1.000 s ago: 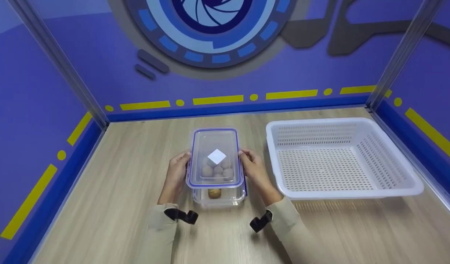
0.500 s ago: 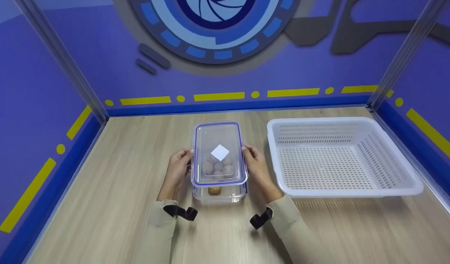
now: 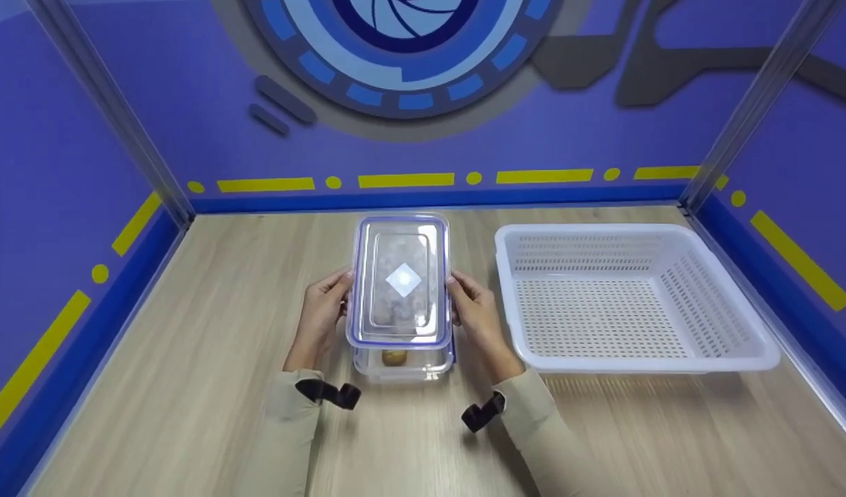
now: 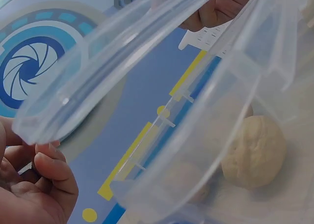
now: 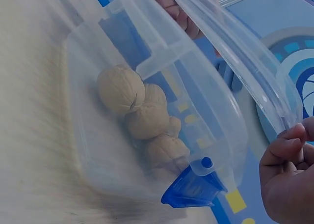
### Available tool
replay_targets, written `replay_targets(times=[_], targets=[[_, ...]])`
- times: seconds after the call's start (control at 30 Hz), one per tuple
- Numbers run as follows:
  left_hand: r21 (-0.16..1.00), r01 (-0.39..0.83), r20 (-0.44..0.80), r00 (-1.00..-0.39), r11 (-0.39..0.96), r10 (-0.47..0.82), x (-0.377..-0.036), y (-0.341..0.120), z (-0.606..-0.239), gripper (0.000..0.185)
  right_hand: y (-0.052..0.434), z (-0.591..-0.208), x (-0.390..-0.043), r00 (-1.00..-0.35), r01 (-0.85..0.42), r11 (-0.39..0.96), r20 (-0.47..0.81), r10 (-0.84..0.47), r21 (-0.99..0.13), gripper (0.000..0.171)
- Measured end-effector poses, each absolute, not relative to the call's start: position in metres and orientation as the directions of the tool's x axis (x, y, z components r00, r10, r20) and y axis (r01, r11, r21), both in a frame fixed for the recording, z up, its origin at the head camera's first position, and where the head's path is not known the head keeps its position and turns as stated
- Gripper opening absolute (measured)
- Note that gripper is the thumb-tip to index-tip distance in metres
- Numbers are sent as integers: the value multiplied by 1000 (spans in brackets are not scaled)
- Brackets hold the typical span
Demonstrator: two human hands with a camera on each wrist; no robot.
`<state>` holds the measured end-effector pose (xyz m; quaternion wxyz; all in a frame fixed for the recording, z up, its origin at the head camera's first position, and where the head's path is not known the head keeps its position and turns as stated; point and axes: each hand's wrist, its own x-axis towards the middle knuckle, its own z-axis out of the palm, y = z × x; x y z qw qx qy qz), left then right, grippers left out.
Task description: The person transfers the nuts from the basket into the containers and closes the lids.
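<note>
- Whereas half a second ago the clear lid [image 3: 399,279] sat lower over the box, it is now lifted and tipped up at its far edge, clear of the clear plastic container [image 3: 404,359] on the wooden table [image 3: 188,386].
- Left hand [image 3: 321,319] and right hand [image 3: 475,319] each pinch a long edge of the lid.
- Walnuts [image 5: 140,117] lie uncovered inside; the opening looks nearly complete.
- White perforated basket [image 3: 630,297] stands just right.
- White square sticker [image 3: 403,279] on the lid shows no readable writing.

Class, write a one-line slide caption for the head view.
Both hands, left hand and right hand, hold a clear lid above a walnut container.
</note>
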<state>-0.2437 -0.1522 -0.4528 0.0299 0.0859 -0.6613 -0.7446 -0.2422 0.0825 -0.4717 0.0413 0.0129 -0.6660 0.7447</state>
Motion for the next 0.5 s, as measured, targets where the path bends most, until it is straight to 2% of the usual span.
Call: replay_targets(times=[0.23,0.5], targets=[[995,-35,-50,-985,-93,-167,-244,-152,-450,35,82,-468,-240,-996,-79,-153,73,47,-985,42],[997,29,16,-986,-71,-168,-247,-150,-444,36,84,-465,-241,-988,-143,-159,134,71,-977,41]])
